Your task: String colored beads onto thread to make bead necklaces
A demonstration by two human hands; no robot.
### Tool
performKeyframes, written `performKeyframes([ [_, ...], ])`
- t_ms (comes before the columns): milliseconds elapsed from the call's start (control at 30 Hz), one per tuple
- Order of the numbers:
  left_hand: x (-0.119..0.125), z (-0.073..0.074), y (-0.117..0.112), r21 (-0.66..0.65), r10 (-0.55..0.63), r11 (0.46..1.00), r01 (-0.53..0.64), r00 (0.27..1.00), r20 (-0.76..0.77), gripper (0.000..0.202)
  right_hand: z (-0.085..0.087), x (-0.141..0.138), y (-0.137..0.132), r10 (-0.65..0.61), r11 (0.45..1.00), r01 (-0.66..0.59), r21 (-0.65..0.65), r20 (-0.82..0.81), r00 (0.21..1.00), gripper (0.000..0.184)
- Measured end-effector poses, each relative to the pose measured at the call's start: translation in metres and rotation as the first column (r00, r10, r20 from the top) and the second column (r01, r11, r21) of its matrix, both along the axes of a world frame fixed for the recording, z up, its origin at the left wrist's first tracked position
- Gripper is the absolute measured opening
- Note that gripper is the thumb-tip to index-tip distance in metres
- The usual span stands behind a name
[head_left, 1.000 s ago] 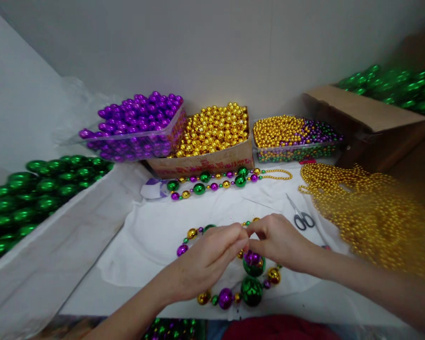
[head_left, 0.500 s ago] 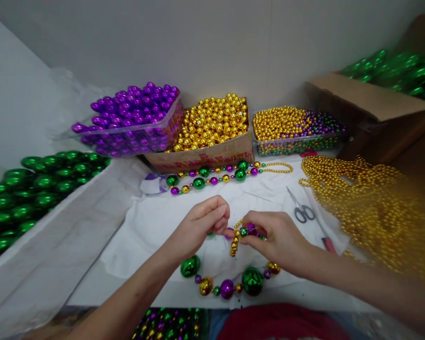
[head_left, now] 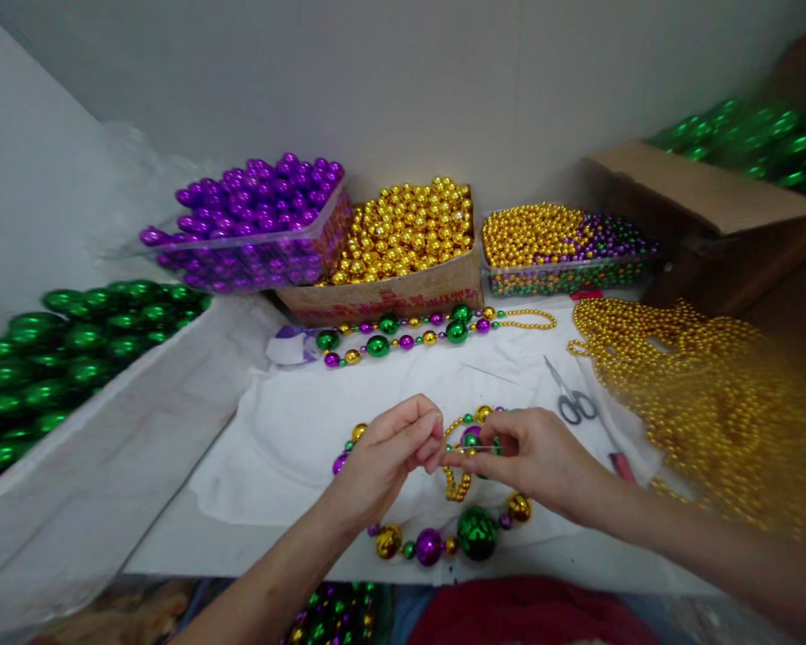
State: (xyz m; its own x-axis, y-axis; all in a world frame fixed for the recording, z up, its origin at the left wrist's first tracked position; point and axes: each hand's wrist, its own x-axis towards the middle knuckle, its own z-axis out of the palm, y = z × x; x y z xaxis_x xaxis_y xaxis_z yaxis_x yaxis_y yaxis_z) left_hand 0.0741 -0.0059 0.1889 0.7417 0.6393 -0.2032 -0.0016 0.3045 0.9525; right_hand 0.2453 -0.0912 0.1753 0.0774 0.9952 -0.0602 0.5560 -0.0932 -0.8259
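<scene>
While both hands meet above the white cloth [head_left: 309,408] spread on the pale worktop [head_left: 181,557], the right hand [head_left: 544,457] pinches a thin, pale thread-like strand [head_left: 487,447] between thumb and forefinger (too fine to tell whether it is thread or needle). The left hand [head_left: 403,439] is curled with its fingertips close to the right's; whether it grips anything cannot be told.

Beneath and around them lies a necklace of shiny green, purple and gold round beads [head_left: 477,533], its largest green ball nearest the person's body, the rest curving away, partly hidden by the hands. A loop of small gold beads [head_left: 458,489] hangs between the hands.

Beyond, a second multicoloured bead necklace [head_left: 378,346] lies doubled across the cloth, just before a brown cardboard box heaped with gold balls [head_left: 382,301]. Red printed characters run along that box's front; they look Chinese, but are too blurred to read. Left of it stands a clear plastic bin of glossy purple balls [head_left: 255,242]; to its right, a clear plastic tub of small gold, purple and green beads [head_left: 570,268].

Black-handled metal scissors [head_left: 570,394] rest open-handled on the cloth, near a heap of gold bead strands [head_left: 685,385].
</scene>
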Motion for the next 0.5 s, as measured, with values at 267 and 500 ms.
performKeyframes([
  [267,-0.003,0.053,-0.007,0.598,-0.203,0.672,0.437,0.885,-0.418,0.024,0.016,0.003,0.006,0.089,0.995,-0.093,0.044,0.082,0.993,0.014],
  [500,0.005,0.107,0.020,0.615,-0.286,0.591,0.521,0.849,-0.444,0.024,0.079,0.017,0.032,0.104,0.955,-0.202,0.217,0.395,0.913,0.006],
])
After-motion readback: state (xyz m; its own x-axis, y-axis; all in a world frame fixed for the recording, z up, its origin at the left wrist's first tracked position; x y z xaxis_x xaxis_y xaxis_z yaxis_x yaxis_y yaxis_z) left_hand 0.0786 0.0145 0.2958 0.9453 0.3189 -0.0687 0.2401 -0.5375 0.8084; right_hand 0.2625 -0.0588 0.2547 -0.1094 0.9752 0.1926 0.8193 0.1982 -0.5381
